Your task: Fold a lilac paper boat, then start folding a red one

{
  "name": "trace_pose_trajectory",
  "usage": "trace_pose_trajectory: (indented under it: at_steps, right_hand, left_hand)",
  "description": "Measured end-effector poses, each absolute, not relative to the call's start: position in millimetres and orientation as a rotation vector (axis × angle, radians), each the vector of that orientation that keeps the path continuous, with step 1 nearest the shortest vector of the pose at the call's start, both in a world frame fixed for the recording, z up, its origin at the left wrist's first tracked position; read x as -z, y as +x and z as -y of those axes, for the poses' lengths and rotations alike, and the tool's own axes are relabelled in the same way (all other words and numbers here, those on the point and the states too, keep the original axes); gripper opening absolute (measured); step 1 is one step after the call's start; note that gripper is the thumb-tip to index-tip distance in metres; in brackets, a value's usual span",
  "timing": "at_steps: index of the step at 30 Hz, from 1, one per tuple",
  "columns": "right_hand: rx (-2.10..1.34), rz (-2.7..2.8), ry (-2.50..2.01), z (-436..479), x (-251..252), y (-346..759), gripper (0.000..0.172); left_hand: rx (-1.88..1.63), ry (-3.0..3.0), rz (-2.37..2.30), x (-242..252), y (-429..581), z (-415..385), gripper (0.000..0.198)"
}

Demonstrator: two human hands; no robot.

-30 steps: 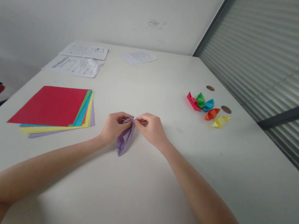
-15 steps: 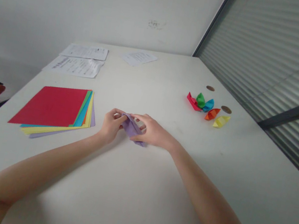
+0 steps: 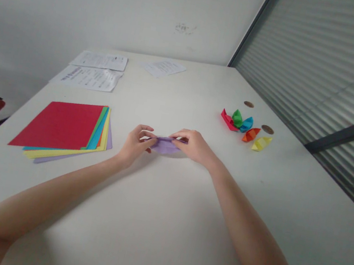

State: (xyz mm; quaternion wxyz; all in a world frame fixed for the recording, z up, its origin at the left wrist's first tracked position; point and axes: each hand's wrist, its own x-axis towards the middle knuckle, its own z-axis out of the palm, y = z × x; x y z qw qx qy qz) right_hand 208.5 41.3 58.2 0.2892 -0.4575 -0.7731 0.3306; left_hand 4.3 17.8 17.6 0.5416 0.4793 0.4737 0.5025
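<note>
A folded piece of purple paper (image 3: 166,146) is stretched sideways between my hands at the middle of the table. My left hand (image 3: 136,144) pinches its left end between thumb and fingers. At the other end, my right hand (image 3: 195,145) grips the paper's upper right corner with thumb and forefinger. The paper's long edge runs nearly level, with a rounded lower side facing me. Its far side is hidden.
To the left lies a fanned stack of coloured paper (image 3: 62,126), red on top. Several small folded paper boats (image 3: 250,135) sit at the right, near two round table inserts (image 3: 267,129). Printed sheets (image 3: 87,77) rest at the back left, another sheet (image 3: 165,68) at the back. Window blinds (image 3: 337,64) border the right side.
The purple paper has turned from a slanting position to nearly level. My right hand has moved up and slightly right, from its lower end to the right corner.
</note>
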Motion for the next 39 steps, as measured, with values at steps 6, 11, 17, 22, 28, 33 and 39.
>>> trace_pose_trajectory:
  at_steps: [6, 11, 17, 22, 28, 33, 39]
  right_hand:
    - [-0.989, 1.917, -1.258, -53.6, -60.0, 231.5, 0.019]
    - [-1.03, 1.908, -1.242, -56.5, -63.5, 238.2, 0.019]
    - [-1.085, 1.898, -1.225, -54.8, -64.6, 234.4, 0.02]
    - [-1.138, 1.809, -1.22, -53.0, -61.4, 230.5, 0.02]
    - [-1.355, 1.509, -1.035, -54.2, -61.1, 232.3, 0.047]
    - [-1.308, 1.403, -0.92, -58.1, -59.0, 236.8, 0.045]
    - [-1.098, 1.608, -0.895, -58.7, -55.6, 238.4, 0.041]
  left_hand:
    - [-1.112, 1.749, -0.879, -22.9, -9.4, -25.1, 0.052]
    - [-1.021, 2.108, -0.89, -19.5, -15.5, -31.5, 0.021]
    - [-1.046, 2.125, -0.996, -18.7, -13.4, -31.1, 0.028]
    - [-0.956, 2.153, -0.939, -16.7, -11.5, -29.0, 0.027]
    - [-1.202, 1.659, -0.997, -14.9, -7.6, -33.5, 0.029]
    - [-1.323, 1.312, -0.995, -19.6, -6.8, -38.2, 0.033]
    - [-1.39, 1.826, -1.139, -20.5, -13.4, -36.7, 0.024]
